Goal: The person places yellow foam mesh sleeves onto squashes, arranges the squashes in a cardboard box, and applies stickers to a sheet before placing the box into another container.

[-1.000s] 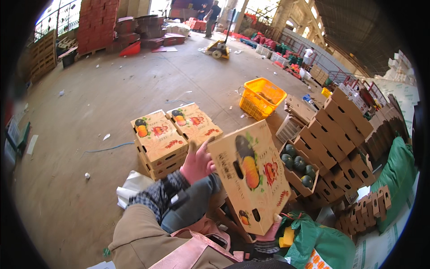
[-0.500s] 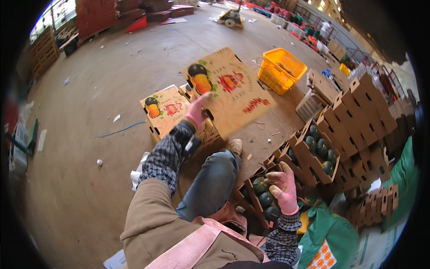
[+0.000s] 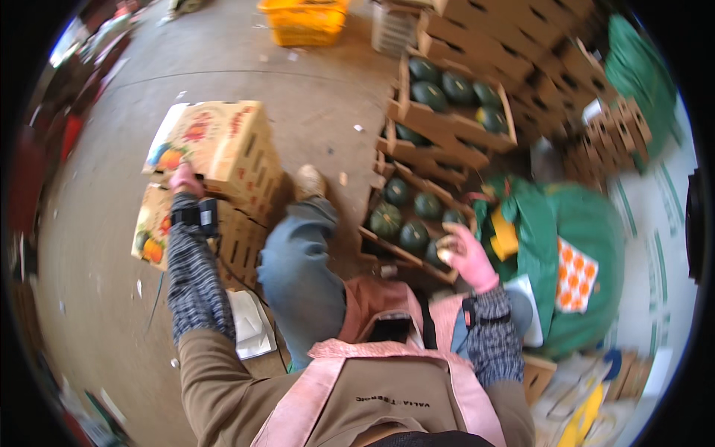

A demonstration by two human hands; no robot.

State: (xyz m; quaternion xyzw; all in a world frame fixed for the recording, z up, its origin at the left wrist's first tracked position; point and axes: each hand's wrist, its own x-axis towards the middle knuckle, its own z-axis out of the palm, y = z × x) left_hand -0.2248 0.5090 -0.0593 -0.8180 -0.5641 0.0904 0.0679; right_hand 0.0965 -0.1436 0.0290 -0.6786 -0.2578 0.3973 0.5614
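My left hand (image 3: pixel 186 180), in a pink glove, grips the near edge of a printed cardboard box (image 3: pixel 246 145) that sits on top of a stack. Below it is another printed box (image 3: pixel 153 223); both show pumpkin pictures. My right hand (image 3: pixel 469 257), also pink-gloved, hovers at the near right edge of an open cardboard tray (image 3: pixel 372 242). Its fingers are loosely curled and apart, with nothing visible between them. Dark green round squashes (image 3: pixel 386 221) fill the tray, the closest one just beside my fingertips.
Behind the tray, another tray of squashes (image 3: pixel 456 88) rests on stacked cartons (image 3: pixel 477 45). A green sack (image 3: pixel 588 216) bulges on the right. Far off stands a yellow basket (image 3: pixel 307 26). White paper (image 3: pixel 252 324) lies by my leg.
The box in my left hand has come down from a tilted, raised position onto the stack. My view has turned toward the right, and my right hand is now lower over the tray's edge.
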